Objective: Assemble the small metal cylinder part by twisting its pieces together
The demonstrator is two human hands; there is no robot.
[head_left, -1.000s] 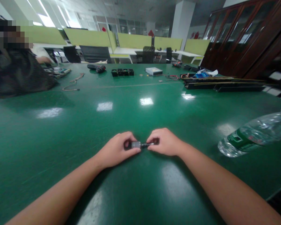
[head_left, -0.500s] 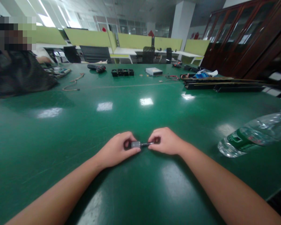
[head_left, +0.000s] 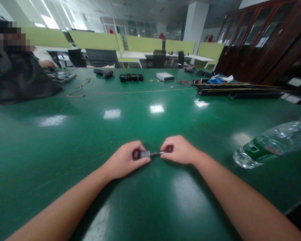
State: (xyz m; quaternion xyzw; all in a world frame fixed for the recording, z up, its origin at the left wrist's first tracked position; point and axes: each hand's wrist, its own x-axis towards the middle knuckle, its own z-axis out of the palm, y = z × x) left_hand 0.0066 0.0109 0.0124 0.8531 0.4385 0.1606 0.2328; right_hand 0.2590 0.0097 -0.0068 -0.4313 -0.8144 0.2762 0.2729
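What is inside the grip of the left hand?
The left hand holds a small grey cylinder, only partly visible; whatever the hand covers cannot be seen.

Green table (head_left: 150, 125), glossy, ceiling lights mirrored in it; faint scratches near left, thin pale line running across the far part; clear bottle (head_left: 262, 149) with green label at right, can't tell if upright; far side, left to right: thin cable (head_left: 79, 87), loosely bent; dark lump (head_left: 103, 73), details blurred; row of black boxes (head_left: 131, 78); pale flat box (head_left: 165, 77); small chip (head_left: 172, 87) just in front; red wires (head_left: 185, 82); long black rails (head_left: 215, 91), side by side.
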